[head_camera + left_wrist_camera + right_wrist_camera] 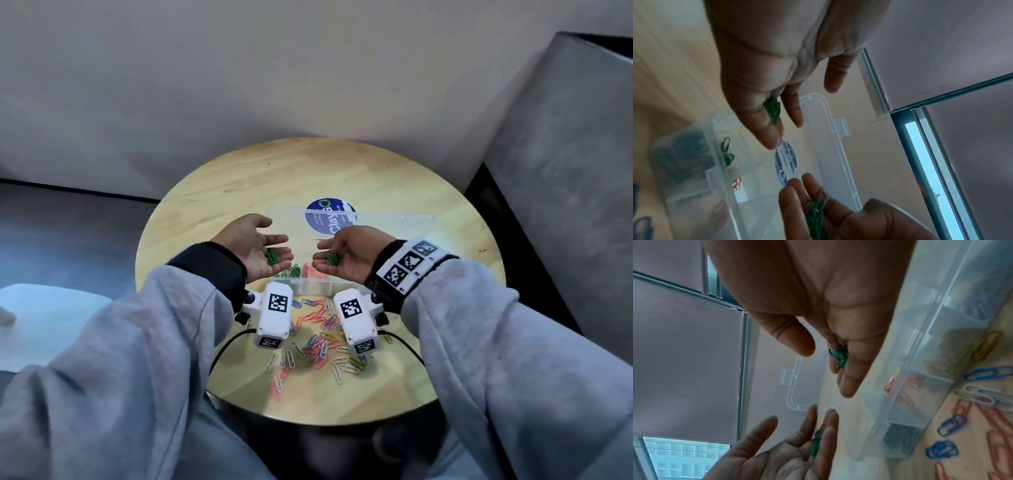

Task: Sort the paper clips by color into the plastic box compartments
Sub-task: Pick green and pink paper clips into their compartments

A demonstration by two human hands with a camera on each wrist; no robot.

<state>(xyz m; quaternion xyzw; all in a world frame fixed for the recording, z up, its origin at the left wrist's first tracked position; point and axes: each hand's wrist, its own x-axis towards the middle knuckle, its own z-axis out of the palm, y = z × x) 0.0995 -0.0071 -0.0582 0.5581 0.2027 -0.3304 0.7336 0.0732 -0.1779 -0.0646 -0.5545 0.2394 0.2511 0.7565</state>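
Both hands hover palm up over the clear plastic box point(310, 286). My left hand point(274, 241) lies open with a small bunch of green paper clips point(273, 257) resting on its fingers; the left wrist view shows the same green clips point(773, 110). My right hand point(329, 248) faces it, fingers relaxed, and carries another bunch of green clips point(333, 258), also seen in the right wrist view as green clips point(839, 356). Below the hands, one box compartment holds green clips point(292, 270) and its neighbour holds red clips point(310, 270).
The box's clear lid point(394, 222) lies open behind it, over a round blue sticker point(329, 209). A loose pile of mixed clips point(318, 337) covers the round wooden table point(342, 171) in front of the box. A wall stands close behind the table.
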